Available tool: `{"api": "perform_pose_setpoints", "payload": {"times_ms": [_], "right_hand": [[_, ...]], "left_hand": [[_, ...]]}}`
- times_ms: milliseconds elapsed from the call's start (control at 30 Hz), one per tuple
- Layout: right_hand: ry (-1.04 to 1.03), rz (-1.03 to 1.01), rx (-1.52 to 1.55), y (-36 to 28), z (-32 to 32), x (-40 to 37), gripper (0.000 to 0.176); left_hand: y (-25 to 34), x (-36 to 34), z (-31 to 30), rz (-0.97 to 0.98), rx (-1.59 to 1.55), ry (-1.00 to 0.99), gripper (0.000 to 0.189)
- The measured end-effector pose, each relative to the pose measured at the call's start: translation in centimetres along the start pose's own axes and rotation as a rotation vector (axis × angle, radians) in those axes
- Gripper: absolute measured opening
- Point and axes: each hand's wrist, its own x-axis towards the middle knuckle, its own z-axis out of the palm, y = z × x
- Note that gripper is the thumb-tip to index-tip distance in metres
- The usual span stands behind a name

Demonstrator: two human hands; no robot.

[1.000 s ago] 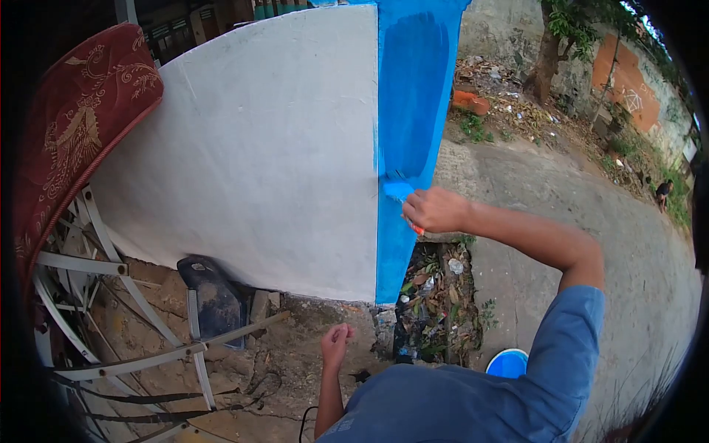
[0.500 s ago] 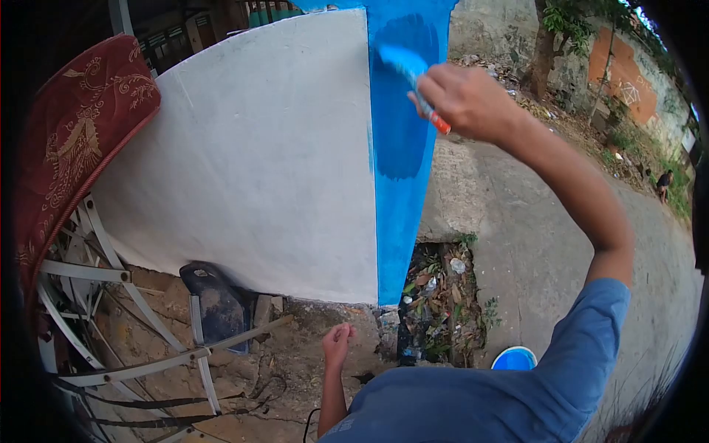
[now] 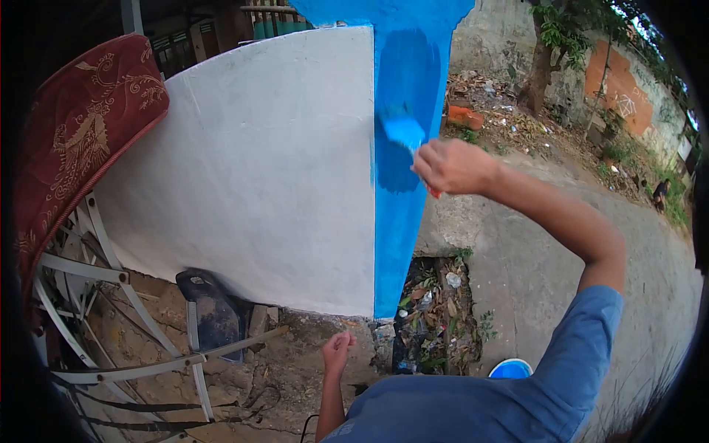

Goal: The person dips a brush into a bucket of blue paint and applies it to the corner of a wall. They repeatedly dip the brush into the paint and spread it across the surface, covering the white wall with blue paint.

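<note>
My right hand (image 3: 454, 167) is closed round the handle of a paintbrush (image 3: 403, 130), whose wide head is coated in light blue. The brush lies against a blue pillar (image 3: 394, 255), over a darker blue patch (image 3: 421, 66) that looks wet. A bit of red handle end shows below my fist. Left of the pillar is a white wall (image 3: 258, 162), meeting the blue along a straight upright edge. My left hand (image 3: 338, 350) hangs low before the wall's foot, fingers curled in, with nothing seen in it. A bucket of blue paint (image 3: 511, 368) stands on the ground by my right side.
A dark red patterned cushion (image 3: 96, 111) and a metal folding frame (image 3: 159, 365) stand at the left. A dark blue plastic piece (image 3: 214, 310) leans on the wall. A litter-filled gutter (image 3: 439, 310) runs below the pillar. Far right, a person (image 3: 661, 195) is by the path.
My right hand has moved the brush down the pillar, across the darker patch. The view has tilted up slightly. My left hand stays curled in about the same place.
</note>
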Motion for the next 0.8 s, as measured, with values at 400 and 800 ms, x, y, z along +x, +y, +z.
{"api": "perform_pose_setpoints", "payload": {"times_ms": [400,800], "right_hand": [[-0.144,0.231,0.221,3.7,-3.1,3.4,0.021],[0.061,0.265,-0.127,9.2,-8.2,6.7,0.021]], "left_hand": [[-0.1,-0.2,-0.2,-0.037,-0.023,-0.001,0.02],[-0.7,-0.8,-1.0,-0.045,0.013,0.025,0.027]]}}
